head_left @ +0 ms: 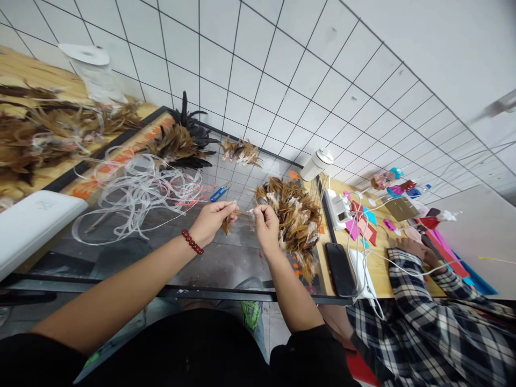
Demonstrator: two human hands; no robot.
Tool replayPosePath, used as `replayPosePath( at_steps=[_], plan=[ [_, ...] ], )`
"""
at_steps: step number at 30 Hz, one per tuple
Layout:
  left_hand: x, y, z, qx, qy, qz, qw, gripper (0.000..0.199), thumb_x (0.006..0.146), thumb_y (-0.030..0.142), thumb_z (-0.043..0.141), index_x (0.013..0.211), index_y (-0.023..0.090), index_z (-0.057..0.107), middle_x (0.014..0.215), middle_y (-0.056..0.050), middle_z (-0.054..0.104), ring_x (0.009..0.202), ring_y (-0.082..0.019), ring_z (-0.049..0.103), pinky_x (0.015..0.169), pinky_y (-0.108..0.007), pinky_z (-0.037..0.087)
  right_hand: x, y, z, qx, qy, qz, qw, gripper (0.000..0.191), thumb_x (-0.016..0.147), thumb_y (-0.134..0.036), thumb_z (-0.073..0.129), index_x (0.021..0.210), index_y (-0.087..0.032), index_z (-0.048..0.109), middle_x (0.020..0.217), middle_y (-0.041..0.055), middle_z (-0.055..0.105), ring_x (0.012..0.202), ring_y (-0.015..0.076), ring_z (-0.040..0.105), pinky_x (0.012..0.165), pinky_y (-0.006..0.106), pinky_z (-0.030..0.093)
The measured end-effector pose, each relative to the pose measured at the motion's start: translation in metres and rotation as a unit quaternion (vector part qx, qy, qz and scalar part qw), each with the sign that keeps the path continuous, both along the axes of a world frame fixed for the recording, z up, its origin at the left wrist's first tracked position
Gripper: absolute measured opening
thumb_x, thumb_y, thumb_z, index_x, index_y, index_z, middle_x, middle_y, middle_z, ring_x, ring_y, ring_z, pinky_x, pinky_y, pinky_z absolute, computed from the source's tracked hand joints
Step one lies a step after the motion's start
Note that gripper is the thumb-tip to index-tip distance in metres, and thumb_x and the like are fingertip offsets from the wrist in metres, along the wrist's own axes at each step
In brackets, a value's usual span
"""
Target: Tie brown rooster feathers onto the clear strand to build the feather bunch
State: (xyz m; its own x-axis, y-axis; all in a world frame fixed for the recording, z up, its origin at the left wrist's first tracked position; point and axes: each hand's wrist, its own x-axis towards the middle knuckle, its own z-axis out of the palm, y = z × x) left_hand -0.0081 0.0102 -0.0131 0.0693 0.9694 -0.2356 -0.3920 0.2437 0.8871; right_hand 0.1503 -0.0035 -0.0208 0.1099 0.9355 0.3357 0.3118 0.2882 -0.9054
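Over the dark glass tabletop, my left hand, with a red bead bracelet at the wrist, pinches a small bunch of brown feathers. Close to its right, my right hand has thumb and fingers pressed together on a thin pale strand; its exact grip is too small to make out. A big pile of brown feathers lies just right of my right hand. Blue thread snips rest behind my left hand. To the left spreads a tangle of clear ribbon with pinkish strands.
Black and brown feathers and a small feather bunch lie at the back. A white cup, a black phone and a power strip with cables are on the right. Beyond them sits a person in a plaid sleeve. A white case is far left.
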Motion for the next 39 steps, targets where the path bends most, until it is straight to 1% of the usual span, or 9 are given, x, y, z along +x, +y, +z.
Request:
replayPosePath(
  at_steps=[4,7,10,12,20,24,27,32,39],
  plan=[
    [-0.002,0.001,0.0,0.019,0.014,0.018,1.0,0.045,0.051,0.051,0.085,0.073,0.013,0.074,0.067,-0.005,0.069,0.061,-0.015,0.061,0.059,-0.027,0.048,-0.001,0.0,0.0,0.008,-0.007,-0.001,1.0,0.021,0.089,-0.038,0.051,0.078,-0.02,0.056,0.074,-0.0008,0.054,0.075,0.0143,0.05,0.075,0.025,0.04],
    [-0.002,-0.001,0.001,0.045,0.021,-0.047,0.998,0.042,0.054,0.049,0.084,0.076,0.014,0.076,0.074,-0.008,0.072,0.068,-0.017,0.063,0.064,-0.027,0.049,-0.002,-0.001,0.003,0.04,-0.045,-0.006,0.998,0.019,0.089,-0.034,0.052,0.076,-0.021,0.058,0.076,0.0001,0.057,0.076,0.0149,0.052,0.076,0.026,0.04],
    [-0.001,-0.003,0.001,0.053,0.038,-0.12,0.991,0.036,0.057,0.046,0.084,0.07,0.013,0.076,0.07,-0.009,0.072,0.061,-0.015,0.06,0.059,-0.026,0.045,-0.003,-0.003,0.004,0.056,-0.074,0.001,0.996,0.019,0.09,-0.032,0.051,0.077,-0.022,0.058,0.077,0.0007,0.057,0.077,0.0153,0.053,0.076,0.027,0.04],
    [-0.002,-0.003,0.0,0.045,0.035,-0.14,0.989,0.035,0.058,0.045,0.083,0.067,0.013,0.075,0.067,-0.009,0.071,0.058,-0.015,0.059,0.056,-0.026,0.044,-0.004,-0.003,0.004,0.055,-0.077,-0.002,0.996,0.018,0.09,-0.032,0.051,0.077,-0.022,0.058,0.078,0.0008,0.058,0.077,0.0154,0.053,0.076,0.027,0.04],
    [-0.004,0.0,-0.001,0.018,-0.016,-0.092,0.995,0.03,0.056,0.035,0.087,0.07,0.011,0.074,0.069,-0.011,0.072,0.065,-0.017,0.065,0.066,-0.028,0.048,0.003,0.004,-0.003,0.014,-0.031,-0.038,0.999,0.02,0.089,-0.035,0.049,0.078,-0.02,0.056,0.076,-0.0005,0.057,0.074,0.0139,0.051,0.075,0.026,0.04],
    [-0.004,0.0,0.0,0.028,-0.025,-0.059,0.998,0.034,0.052,0.039,0.088,0.067,0.012,0.074,0.067,-0.008,0.072,0.065,-0.016,0.065,0.067,-0.027,0.049,0.004,0.008,-0.01,-0.063,0.006,0.034,0.997,0.017,0.08,-0.036,0.061,0.077,-0.019,0.062,0.075,-0.0004,0.06,0.069,0.0126,0.052,0.066,0.024,0.041],
    [-0.004,0.0,0.0,0.019,-0.014,-0.072,0.997,0.038,0.05,0.043,0.088,0.068,0.013,0.074,0.067,-0.007,0.072,0.061,-0.016,0.063,0.061,-0.027,0.048,0.0,0.008,-0.01,-0.091,0.072,0.072,0.991,0.02,0.077,-0.037,0.065,0.085,-0.019,0.068,0.082,0.0005,0.065,0.072,0.0124,0.056,0.071,0.025,0.044],
    [-0.004,-0.001,0.0,0.003,0.004,-0.099,0.995,0.041,0.049,0.045,0.088,0.067,0.012,0.073,0.067,-0.007,0.071,0.061,-0.015,0.061,0.058,-0.026,0.047,-0.005,0.006,-0.005,-0.09,0.14,0.077,0.983,0.023,0.075,-0.04,0.068,0.085,-0.019,0.068,0.076,-0.0017,0.064,0.07,0.0112,0.055,0.069,0.025,0.046],
    [-0.002,-0.003,0.0,-0.002,0.0,-0.133,0.991,0.04,0.054,0.047,0.085,0.068,0.011,0.074,0.068,-0.008,0.071,0.06,-0.017,0.062,0.06,-0.029,0.049,-0.003,0.001,0.005,-0.022,0.061,0.098,0.993,0.018,0.083,-0.034,0.062,0.074,-0.019,0.066,0.07,-0.0012,0.061,0.068,0.0118,0.057,0.073,0.026,0.049]
  ],
)
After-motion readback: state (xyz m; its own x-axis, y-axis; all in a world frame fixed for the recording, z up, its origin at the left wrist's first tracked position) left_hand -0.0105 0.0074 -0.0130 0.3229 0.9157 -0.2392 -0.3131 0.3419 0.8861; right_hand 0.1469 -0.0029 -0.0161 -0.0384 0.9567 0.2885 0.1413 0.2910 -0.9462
